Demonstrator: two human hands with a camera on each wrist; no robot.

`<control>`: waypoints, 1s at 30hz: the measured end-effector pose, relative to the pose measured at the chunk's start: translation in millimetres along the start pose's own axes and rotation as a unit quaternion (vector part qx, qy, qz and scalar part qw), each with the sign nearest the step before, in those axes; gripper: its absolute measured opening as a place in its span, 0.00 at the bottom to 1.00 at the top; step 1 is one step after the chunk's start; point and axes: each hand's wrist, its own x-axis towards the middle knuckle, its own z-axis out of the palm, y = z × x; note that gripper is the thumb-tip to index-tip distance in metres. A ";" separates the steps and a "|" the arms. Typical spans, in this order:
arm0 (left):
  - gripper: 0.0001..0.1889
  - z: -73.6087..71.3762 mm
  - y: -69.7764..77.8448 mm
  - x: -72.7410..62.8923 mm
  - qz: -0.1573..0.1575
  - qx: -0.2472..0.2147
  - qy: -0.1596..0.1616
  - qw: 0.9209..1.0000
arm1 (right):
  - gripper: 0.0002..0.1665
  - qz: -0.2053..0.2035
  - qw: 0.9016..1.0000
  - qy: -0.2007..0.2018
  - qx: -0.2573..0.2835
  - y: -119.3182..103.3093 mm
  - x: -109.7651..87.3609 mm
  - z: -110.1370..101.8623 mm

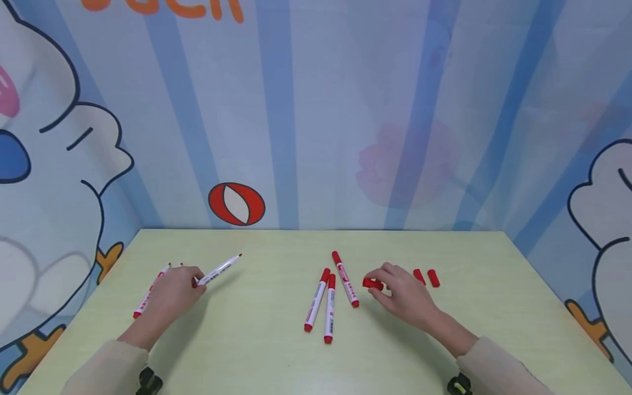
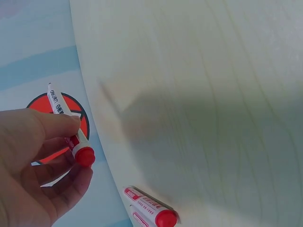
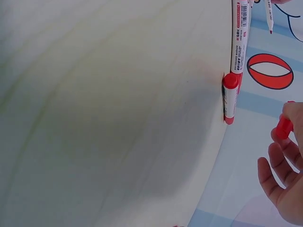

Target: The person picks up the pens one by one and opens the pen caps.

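My left hand (image 1: 174,297) pinches a white marker (image 1: 220,270) between thumb and fingers, its bare tip slanting up and away to the right. The red end of that marker points back toward the palm in the left wrist view. In my right hand (image 1: 408,295), thumb and fingertips grip a red marker cap (image 1: 372,284), also visible as a red cap (image 3: 284,126) in the right wrist view. Under and beside the left hand lie uncapped markers (image 1: 151,292), partly hidden by it. Between the hands are three capped red markers (image 1: 345,278), nearest to the right hand.
Two loose red caps (image 1: 433,278) lie on the table just beyond the right hand. The pale wooden table (image 1: 276,362) ends at the back against a blue striped cloth (image 1: 326,109) with cartoon prints, which also rises along both sides.
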 end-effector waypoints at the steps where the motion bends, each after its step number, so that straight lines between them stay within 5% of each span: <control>1: 0.13 -0.3 -1.0 0.3 -0.001 0.002 0.000 1.000 | 0.19 0.000 1.000 0.001 -0.001 0.8 -0.3 -0.4; 12: 0.14 2.1 -7.9 4.4 -0.013 0.001 0.007 1.000 | 0.16 -0.001 1.000 0.028 0.004 14.2 -3.5 -6.7; 23: 0.12 9.9 -11.4 -0.2 0.019 0.016 0.012 1.000 | 0.15 0.004 0.999 0.048 0.002 20.7 -5.3 -12.4; 30: 0.12 10.6 -9.6 -1.8 0.004 0.015 -0.004 1.000 | 0.15 0.024 0.999 0.034 -0.006 25.6 -8.2 -12.5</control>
